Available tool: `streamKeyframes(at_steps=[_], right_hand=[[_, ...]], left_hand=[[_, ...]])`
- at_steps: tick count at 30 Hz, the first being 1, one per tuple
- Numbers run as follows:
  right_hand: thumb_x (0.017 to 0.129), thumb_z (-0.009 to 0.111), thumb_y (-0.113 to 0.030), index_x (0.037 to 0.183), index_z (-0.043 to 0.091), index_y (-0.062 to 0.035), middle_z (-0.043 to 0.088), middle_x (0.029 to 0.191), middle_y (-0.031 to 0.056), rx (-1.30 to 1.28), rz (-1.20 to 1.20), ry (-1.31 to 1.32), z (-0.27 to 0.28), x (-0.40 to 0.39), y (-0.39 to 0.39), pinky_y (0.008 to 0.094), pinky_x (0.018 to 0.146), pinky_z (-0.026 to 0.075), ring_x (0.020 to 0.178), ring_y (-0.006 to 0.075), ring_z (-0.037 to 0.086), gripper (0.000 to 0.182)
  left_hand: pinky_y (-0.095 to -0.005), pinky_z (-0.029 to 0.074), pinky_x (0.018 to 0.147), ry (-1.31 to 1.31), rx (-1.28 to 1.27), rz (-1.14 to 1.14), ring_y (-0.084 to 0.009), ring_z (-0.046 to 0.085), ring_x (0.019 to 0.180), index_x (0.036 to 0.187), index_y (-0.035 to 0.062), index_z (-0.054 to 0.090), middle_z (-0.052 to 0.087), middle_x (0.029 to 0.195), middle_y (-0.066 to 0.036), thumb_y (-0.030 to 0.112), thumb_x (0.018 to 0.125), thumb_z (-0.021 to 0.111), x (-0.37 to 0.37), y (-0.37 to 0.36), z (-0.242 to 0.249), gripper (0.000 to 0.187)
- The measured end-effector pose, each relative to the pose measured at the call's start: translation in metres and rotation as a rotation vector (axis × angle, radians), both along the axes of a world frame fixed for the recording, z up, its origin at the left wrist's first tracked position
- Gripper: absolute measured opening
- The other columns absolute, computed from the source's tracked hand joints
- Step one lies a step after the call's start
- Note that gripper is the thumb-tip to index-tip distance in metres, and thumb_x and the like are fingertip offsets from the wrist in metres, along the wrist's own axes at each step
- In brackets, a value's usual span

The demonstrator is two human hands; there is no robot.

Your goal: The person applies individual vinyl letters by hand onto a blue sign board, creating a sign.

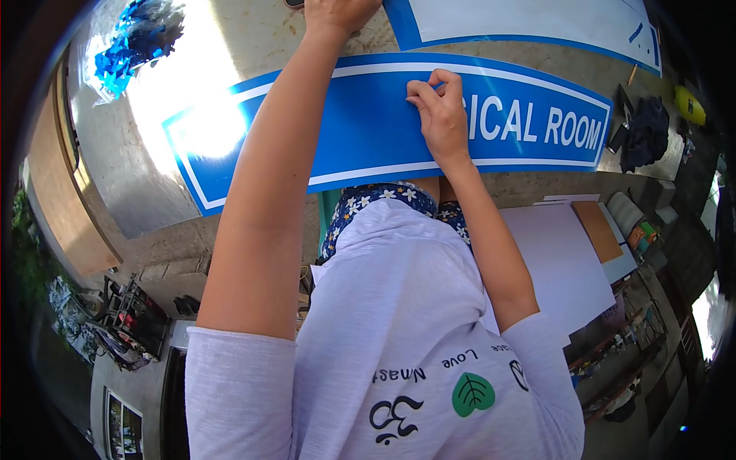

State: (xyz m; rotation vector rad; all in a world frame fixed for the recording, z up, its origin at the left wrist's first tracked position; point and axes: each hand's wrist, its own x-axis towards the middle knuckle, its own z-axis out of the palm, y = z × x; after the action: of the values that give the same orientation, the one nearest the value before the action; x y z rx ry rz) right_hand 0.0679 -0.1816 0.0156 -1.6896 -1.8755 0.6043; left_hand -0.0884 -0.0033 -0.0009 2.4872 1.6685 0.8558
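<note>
A worktable (264,34) in a sunlit work area is seen from above, its left side washed out by glare, with crumpled blue scraps (115,70) left near the far left. The long blue sign (368,115) is laid flat across the tabletop, directly before the person's lap. Its white lettering (533,126) is turned to be read from the seat (only "ICAL ROOM" can be made out fully), presumably so that its face can be worked at close range.

The right hand (441,115) is held over the sign, just left of the lettering. Its fingers are curled and the tips drawn together as in a pinch; whether anything thin is caught between them cannot be told. The left hand (341,11) is stretched beyond the sign's far edge, perhaps for reach or support; its fingers are cut off by the frame, so its grip cannot be judged.

Movement seems least hindered toward the left. At the far side, a second sign (498,19) is placed near; past the right end, a dark cloth (648,134) is set close by.
</note>
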Motion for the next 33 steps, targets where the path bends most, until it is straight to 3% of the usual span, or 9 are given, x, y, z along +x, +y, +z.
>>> streamKeyframes(at_steps=[6,11,21,24,26,27,30,33], right_hand=[[0.081,0.068,-0.001,0.089,0.063,-0.0055,0.041,0.095,0.0091,-0.001,0.060,0.087,0.004,0.016,0.003,0.0348,0.069,0.048,0.080,0.0241,0.051,0.010],[0.086,0.062,-0.001,0.089,0.061,-0.0017,0.039,0.095,0.0087,-0.246,0.189,0.274,0.012,0.031,0.008,0.0306,0.080,0.044,0.088,0.0227,0.047,0.004],[0.090,0.057,-0.006,0.088,0.057,-0.0028,0.039,0.096,0.0043,-0.472,0.292,0.413,0.021,0.046,0.015,0.0275,0.078,0.041,0.086,0.0169,0.044,0.003],[0.090,0.060,-0.007,0.090,0.063,-0.0021,0.044,0.099,0.0048,-0.400,0.212,0.520,0.019,0.042,0.011,0.0269,0.079,0.044,0.084,0.0154,0.049,0.006],[0.089,0.063,-0.007,0.094,0.067,-0.0056,0.046,0.103,0.0038,-0.242,-0.067,0.771,0.021,0.038,0.011,0.0252,0.077,0.045,0.082,0.0134,0.051,0.007],[0.089,0.063,-0.007,0.094,0.067,-0.0056,0.046,0.103,0.0038,-0.228,-0.070,0.772,0.025,0.038,0.009,0.0252,0.077,0.045,0.082,0.0134,0.051,0.007],[0.080,0.070,-0.002,0.097,0.071,-0.0124,0.050,0.109,0.0057,-0.073,-0.023,0.312,0.029,0.036,0.000,0.0277,0.077,0.048,0.083,0.0172,0.052,0.020],[0.082,0.068,-0.002,0.096,0.071,-0.0115,0.049,0.110,0.0066,-0.066,-0.035,0.160,0.019,0.027,-0.012,0.0293,0.076,0.048,0.088,0.0190,0.054,0.018]], left_hand=[[-0.0475,0.031,0.101,0.000,0.008,0.005,-0.0301,0.046,0.116,0.122,0.0014,0.047,0.050,0.124,-0.015,0.021,0.087,0.060,0.001,0.000,0.001,0.042],[-0.0471,0.031,0.101,-0.006,0.034,-0.003,-0.0299,0.046,0.115,0.122,0.0017,0.048,0.050,0.123,-0.015,0.022,0.088,0.060,0.000,0.000,0.000,0.042],[-0.0457,0.030,0.101,0.001,0.009,0.001,-0.0304,0.045,0.115,0.122,0.0016,0.047,0.050,0.123,-0.016,0.022,0.088,0.059,0.001,-0.001,0.003,0.042],[-0.0456,0.030,0.101,0.027,-0.011,0.027,-0.0315,0.045,0.115,0.122,0.0019,0.047,0.051,0.123,-0.017,0.022,0.088,0.059,0.002,-0.002,0.004,0.042],[-0.0457,0.030,0.101,0.021,-0.006,0.023,-0.0322,0.046,0.115,0.122,0.0018,0.047,0.051,0.123,-0.018,0.022,0.088,0.060,0.003,-0.002,0.005,0.042],[-0.0458,0.030,0.101,0.014,-0.009,0.026,-0.0329,0.046,0.115,0.121,0.0018,0.047,0.051,0.123,-0.018,0.022,0.087,0.060,0.003,-0.002,0.005,0.041],[-0.0462,0.031,0.101,-0.005,0.038,0.009,-0.0337,0.047,0.113,0.121,0.0019,0.047,0.051,0.123,-0.018,0.020,0.086,0.060,0.003,-0.003,0.006,0.041],[-0.0467,0.031,0.100,-0.035,0.049,-0.018,-0.0341,0.048,0.112,0.119,0.0027,0.049,0.052,0.123,-0.018,0.017,0.085,0.061,0.003,-0.002,0.006,0.039]])
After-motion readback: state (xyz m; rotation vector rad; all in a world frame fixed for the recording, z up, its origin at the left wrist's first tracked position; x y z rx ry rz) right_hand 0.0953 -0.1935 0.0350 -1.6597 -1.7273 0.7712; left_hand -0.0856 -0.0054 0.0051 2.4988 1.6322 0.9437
